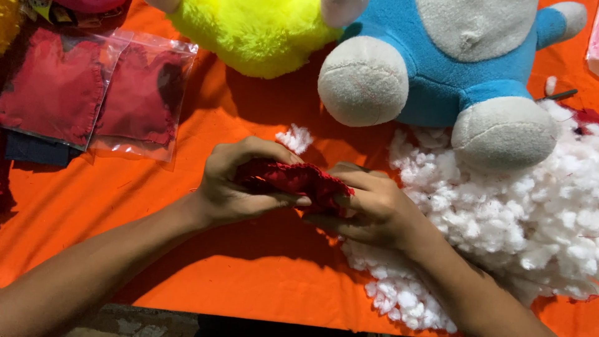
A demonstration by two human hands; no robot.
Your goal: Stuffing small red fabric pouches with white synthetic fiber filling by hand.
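A small piece of red fuzzy fabric point(293, 180) is held between both hands over the orange cloth point(249, 268). My left hand point(240, 187) grips its left side with the thumb underneath. Gripping its right end is my right hand point(374, 209), whose wrist rests at the edge of a heap of white stuffing point(518, 218). A small loose tuft of stuffing point(294, 137) lies just behind the hands.
A blue and grey plush toy point(449, 62) stands at the back right, its feet on the stuffing. A yellow plush toy point(249, 31) sits beside it. Clear bags with red fabric pieces point(93, 93) lie at the back left. The table's front edge point(156, 321) is near.
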